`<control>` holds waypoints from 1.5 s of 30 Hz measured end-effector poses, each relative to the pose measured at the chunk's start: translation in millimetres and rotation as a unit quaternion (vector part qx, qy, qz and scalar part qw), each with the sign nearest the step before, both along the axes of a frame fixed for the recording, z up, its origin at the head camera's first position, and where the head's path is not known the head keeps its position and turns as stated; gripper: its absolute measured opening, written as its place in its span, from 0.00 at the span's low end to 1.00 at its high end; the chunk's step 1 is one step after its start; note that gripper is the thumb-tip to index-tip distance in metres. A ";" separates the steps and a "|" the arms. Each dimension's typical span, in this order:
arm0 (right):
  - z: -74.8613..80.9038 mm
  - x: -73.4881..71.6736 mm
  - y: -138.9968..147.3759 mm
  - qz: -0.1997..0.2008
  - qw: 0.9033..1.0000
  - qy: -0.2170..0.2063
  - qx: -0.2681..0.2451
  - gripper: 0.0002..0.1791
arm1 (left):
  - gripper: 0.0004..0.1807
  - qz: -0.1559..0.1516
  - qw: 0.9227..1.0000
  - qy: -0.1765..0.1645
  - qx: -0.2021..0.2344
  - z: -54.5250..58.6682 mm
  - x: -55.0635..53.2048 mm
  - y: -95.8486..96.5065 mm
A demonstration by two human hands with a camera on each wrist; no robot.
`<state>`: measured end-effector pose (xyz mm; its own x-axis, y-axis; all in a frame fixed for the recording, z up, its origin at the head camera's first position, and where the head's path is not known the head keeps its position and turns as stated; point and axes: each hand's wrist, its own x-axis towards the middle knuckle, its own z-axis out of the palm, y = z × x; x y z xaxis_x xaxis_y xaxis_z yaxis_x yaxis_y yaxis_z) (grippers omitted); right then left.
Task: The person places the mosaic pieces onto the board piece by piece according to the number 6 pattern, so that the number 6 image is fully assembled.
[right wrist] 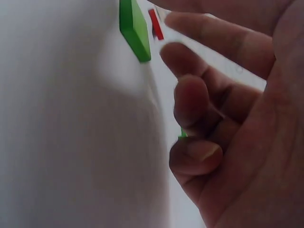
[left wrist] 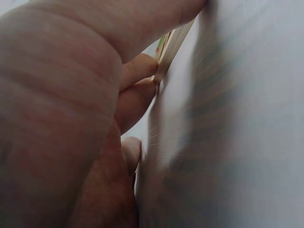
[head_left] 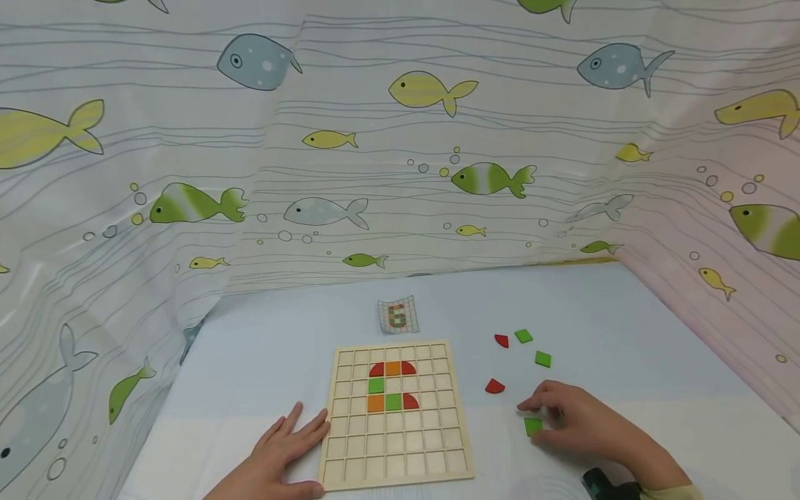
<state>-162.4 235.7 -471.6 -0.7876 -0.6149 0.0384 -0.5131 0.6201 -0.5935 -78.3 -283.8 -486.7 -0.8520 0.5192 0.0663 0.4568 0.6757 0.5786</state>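
A wooden grid board (head_left: 394, 444) lies on the table, with red quarter-round, orange and green tiles set in some of its upper cells. My left hand (head_left: 275, 455) rests at the board's left edge, fingers spread and fingertips touching its side (left wrist: 173, 50). To the right of the board, my right hand (head_left: 581, 423) hovers low around a loose green square tile (head_left: 533, 426), thumb and index finger on either side of it. In the right wrist view the green tile (right wrist: 135, 31) appears apart from the fingers, and the other fingers curl loosely.
Behind the board lies a small printed pattern card (head_left: 398, 316). Beyond my right hand are two red quarter-round tiles (head_left: 495, 386) and two more green squares (head_left: 543, 359). A fish-patterned curtain (head_left: 387, 173) encloses the table's back and sides.
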 end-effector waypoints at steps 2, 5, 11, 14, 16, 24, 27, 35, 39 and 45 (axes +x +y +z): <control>-1.5 0.1 2.0 0.011 1.000 -0.013 -0.007 0.16 | 0.44 0.000 1.000 -0.001 0.000 0.1 0.6 -0.4; -3.7 0.2 3.4 0.020 0.999 -0.027 -0.018 0.15 | 0.44 0.000 1.000 -0.007 0.003 0.7 1.4 -0.3; -5.5 1.6 4.1 0.022 1.000 -0.003 -0.020 0.15 | 0.44 -0.005 1.000 -0.009 0.003 1.8 2.6 0.4; -3.5 2.6 5.5 0.010 1.000 0.007 -0.014 0.16 | 0.44 -0.002 1.000 -0.014 0.001 1.5 2.7 0.5; -2.2 2.8 7.0 0.003 1.000 0.010 -0.011 0.17 | 0.44 0.001 1.000 -0.021 -0.001 1.3 2.6 0.5; -3.4 -0.1 11.5 0.010 1.000 0.009 -0.009 0.13 | 0.43 0.009 0.999 -0.033 -0.002 3.0 3.3 1.5; -3.3 -0.1 11.3 0.017 1.000 0.018 -0.014 0.13 | 0.43 0.010 0.999 -0.031 0.000 3.6 3.9 1.9; -1.2 -0.8 9.2 0.011 1.000 0.016 -0.006 0.14 | 0.43 0.012 1.000 -0.006 -0.011 3.1 2.9 1.0; -1.1 -0.7 8.8 0.008 1.000 0.012 0.002 0.14 | 0.44 0.012 1.000 -0.010 -0.014 2.9 2.8 1.5; 0.0 -2.5 8.2 0.003 1.000 0.005 0.008 0.14 | 0.47 0.026 0.998 -0.061 -0.017 9.9 2.0 3.8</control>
<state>-164.9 243.9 -471.6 -0.7841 -0.6196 0.0361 -0.5220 0.6267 -0.5786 -76.3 -280.0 -476.8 -0.8786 0.4743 -0.0558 0.3483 0.7163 0.6047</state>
